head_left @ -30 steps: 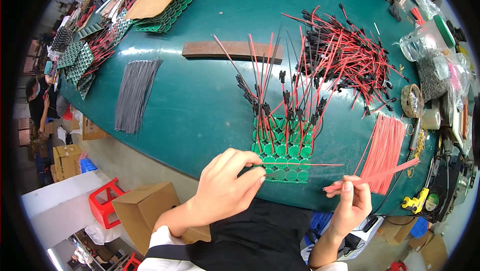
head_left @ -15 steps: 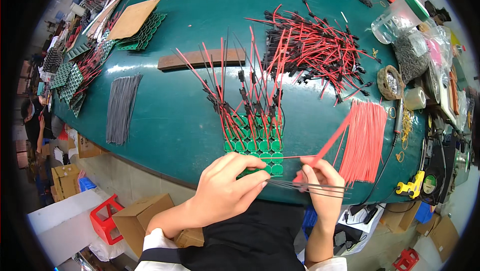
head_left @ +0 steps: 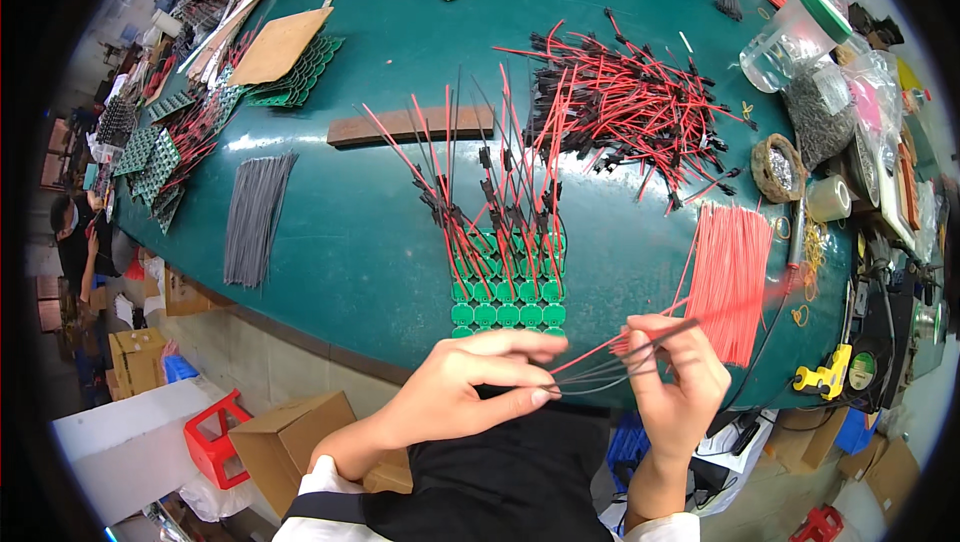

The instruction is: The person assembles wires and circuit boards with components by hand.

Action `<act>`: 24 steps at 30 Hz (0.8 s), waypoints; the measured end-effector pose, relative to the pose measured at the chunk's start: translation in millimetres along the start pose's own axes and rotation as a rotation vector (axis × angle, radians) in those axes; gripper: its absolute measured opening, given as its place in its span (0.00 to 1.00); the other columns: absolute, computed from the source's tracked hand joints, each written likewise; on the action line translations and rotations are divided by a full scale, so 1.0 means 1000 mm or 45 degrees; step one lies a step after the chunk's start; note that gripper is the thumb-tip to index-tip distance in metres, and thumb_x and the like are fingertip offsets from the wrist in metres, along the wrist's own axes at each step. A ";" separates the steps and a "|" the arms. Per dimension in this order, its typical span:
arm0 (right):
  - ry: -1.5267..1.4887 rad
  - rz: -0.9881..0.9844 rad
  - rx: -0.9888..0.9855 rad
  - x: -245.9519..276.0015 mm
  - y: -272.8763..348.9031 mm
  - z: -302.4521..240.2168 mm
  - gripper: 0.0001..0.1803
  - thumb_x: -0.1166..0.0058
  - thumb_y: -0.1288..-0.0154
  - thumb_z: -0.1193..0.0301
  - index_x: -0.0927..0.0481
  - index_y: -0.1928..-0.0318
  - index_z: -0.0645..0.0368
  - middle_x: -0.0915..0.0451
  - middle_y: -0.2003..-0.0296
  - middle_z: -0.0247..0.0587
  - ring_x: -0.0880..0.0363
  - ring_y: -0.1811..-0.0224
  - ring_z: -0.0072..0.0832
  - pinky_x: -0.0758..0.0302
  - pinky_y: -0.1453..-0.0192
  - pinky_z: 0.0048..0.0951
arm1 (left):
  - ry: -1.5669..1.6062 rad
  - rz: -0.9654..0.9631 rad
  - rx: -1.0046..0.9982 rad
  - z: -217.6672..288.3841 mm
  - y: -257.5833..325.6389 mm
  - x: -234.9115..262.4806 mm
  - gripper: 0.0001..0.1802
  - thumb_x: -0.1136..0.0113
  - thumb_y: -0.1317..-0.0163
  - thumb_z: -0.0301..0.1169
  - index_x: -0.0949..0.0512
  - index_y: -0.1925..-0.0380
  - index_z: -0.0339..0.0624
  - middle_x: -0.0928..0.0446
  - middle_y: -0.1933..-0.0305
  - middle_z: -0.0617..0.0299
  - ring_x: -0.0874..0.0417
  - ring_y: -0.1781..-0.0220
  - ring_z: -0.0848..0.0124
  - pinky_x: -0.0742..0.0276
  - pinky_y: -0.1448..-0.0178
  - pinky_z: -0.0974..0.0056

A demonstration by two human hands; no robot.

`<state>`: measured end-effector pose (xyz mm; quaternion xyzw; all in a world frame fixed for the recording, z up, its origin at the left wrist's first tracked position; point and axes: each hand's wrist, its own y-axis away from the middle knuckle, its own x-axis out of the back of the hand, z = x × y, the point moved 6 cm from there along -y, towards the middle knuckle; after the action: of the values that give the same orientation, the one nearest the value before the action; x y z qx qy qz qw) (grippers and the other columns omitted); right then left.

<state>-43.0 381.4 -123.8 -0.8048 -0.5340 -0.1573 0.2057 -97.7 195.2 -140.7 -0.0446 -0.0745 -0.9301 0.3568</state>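
My left hand [head_left: 480, 382] is closed, thumb and fingers pinching the ends of a few thin black wires [head_left: 598, 378] just off the table's near edge. These wires bow across to my right hand [head_left: 678, 374], whose thumb and fingers are closed on red wires [head_left: 745, 304], blurred and jutting out to the right. One red length also runs between the two hands. Whether the right fingers grip the black wires too, I cannot tell. Just beyond my left hand lies a green circuit board panel [head_left: 508, 316] of joined round pieces, with red and black connector leads [head_left: 495, 197] standing from its far rows.
A red wire bundle [head_left: 728, 277] lies right, a black wire bundle [head_left: 258, 222] left. Behind the panel are a wooden bar [head_left: 410, 126] and a heap of connector leads [head_left: 630, 102]. A soldering iron [head_left: 797, 232], yellow glue gun [head_left: 825, 370] and lidded jar [head_left: 795, 37] line the right side.
Both hands have come slightly nearer to me, uncovering more of the panel. My right hand has shifted right, and its red wires have swung over to the right. The black wires now bend.
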 end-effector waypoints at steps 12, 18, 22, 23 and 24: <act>-0.887 -0.210 -0.402 -0.031 0.018 0.004 0.07 0.43 0.35 0.84 0.19 0.58 0.74 0.19 0.61 0.49 0.15 0.66 0.31 0.15 0.63 0.27 | 0.775 0.026 -0.096 -0.015 0.019 0.013 0.08 0.38 0.35 0.23 0.15 0.60 0.31 0.15 0.58 0.52 0.15 0.53 0.64 0.21 0.45 0.62; -0.842 -0.460 -0.070 -0.069 0.012 -0.013 0.06 0.40 0.38 0.84 0.17 0.61 0.74 0.18 0.60 0.51 0.15 0.66 0.30 0.16 0.61 0.26 | 0.867 -0.158 0.061 -0.028 0.035 0.020 0.08 0.37 0.36 0.24 0.15 0.59 0.30 0.16 0.56 0.50 0.15 0.54 0.64 0.22 0.45 0.61; -0.859 -0.276 -0.017 -0.081 0.011 -0.016 0.05 0.41 0.37 0.83 0.18 0.61 0.73 0.17 0.62 0.51 0.16 0.69 0.30 0.17 0.62 0.27 | 0.933 0.178 -0.167 -0.026 0.040 0.045 0.05 0.38 0.36 0.20 0.15 0.66 0.29 0.17 0.52 0.49 0.16 0.53 0.66 0.23 0.45 0.62; -0.987 -0.087 -0.211 -0.081 0.011 -0.007 0.05 0.42 0.36 0.83 0.19 0.60 0.73 0.18 0.62 0.51 0.16 0.69 0.31 0.17 0.62 0.28 | 0.632 0.341 -0.116 -0.034 0.046 0.059 0.03 0.38 0.39 0.18 0.16 0.69 0.28 0.16 0.54 0.51 0.15 0.53 0.66 0.22 0.46 0.61; -0.792 -0.070 -0.088 -0.083 0.007 -0.009 0.07 0.46 0.33 0.82 0.24 0.56 0.73 0.19 0.64 0.50 0.17 0.70 0.31 0.16 0.63 0.31 | 0.328 0.554 -0.150 -0.036 0.051 0.072 0.03 0.37 0.40 0.18 0.16 0.69 0.29 0.16 0.56 0.52 0.15 0.55 0.66 0.21 0.48 0.62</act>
<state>-68.2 308.2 -156.1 -0.8061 -0.5872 0.0728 0.0006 -118.0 104.7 -160.9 0.0384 0.0373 -0.8322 0.5519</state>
